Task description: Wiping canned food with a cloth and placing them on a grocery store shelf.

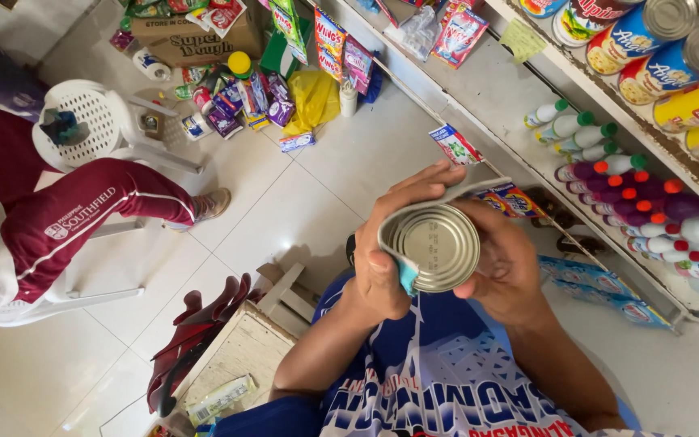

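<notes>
Both hands meet around a metal can (434, 247) held close under the camera, its plain silver end turned up toward the lens. A thin cloth (455, 197) — grey on top, a bit of light blue showing below the rim — is wrapped partly around the can's side. Curled along the can's near-left rim, the left hand (386, 251) presses its thumb on the cloth at the edge while its fingers arch over the top. Opposite it, the right hand (507, 271) cups the other side, fingers bent around the wall of the can. Both hands are closed in a firm grip on can and cloth together.

Below the hands shows the person's blue-and-white printed shirt (446, 380). On the tiled floor (317, 186) well beyond the can sit a cardboard box (196, 40), scattered snack packets (256, 97) and a yellow bag (313, 97). At the left, another person in maroon trousers (82, 218) sits beside a white plastic chair (95, 121). Shelves (495, 89) at the right carry rows of capped bottles (633, 186) and, higher up, stacked tins (665, 57) — all well apart from the hands.
</notes>
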